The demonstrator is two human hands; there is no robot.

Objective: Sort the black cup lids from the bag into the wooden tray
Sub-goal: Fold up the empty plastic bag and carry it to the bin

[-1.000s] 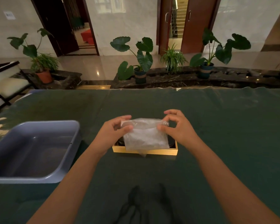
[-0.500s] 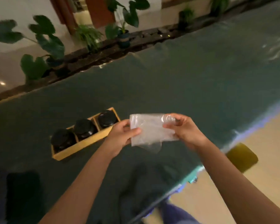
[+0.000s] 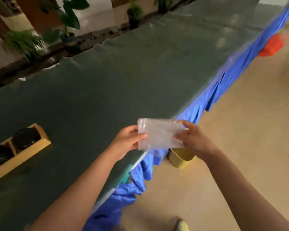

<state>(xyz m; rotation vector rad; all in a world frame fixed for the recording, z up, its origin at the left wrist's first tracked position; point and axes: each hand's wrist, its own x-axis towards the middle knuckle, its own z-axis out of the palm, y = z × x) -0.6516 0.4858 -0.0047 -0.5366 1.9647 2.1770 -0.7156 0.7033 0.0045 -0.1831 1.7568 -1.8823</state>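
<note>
Nearest, at the bottom edge, the toe of one shoe (image 3: 182, 225) shows on the tan floor (image 3: 240, 114). Two bare forearms reach up from there, and between them one clear plastic bag (image 3: 158, 135) is held in the air over the desk's near edge, flat and crumpled, with nothing dark visible inside it. The left hand (image 3: 128, 140) pinches the bag's left edge, thumb on the near face and fingers (image 3: 132, 129) curled behind; the right hand (image 3: 193, 139) grips the right edge the same way, closed on the plastic. Just below and behind the bag, one yellow bin (image 3: 180, 158) stands on the floor, partly hidden by the bag and the right hand. A blue skirt (image 3: 212, 95) hangs along the edge of the green-covered desk (image 3: 123, 72). Off to the left on the desk lies one wooden tray (image 3: 22, 155), with two black cup lids (image 3: 26, 137) in view in its compartments (the tray runs out of view, so there may be more). Farther off, several potted plants (image 3: 68, 19) line the far side, and one blurred orange object (image 3: 272, 45) lies on the floor.
</note>
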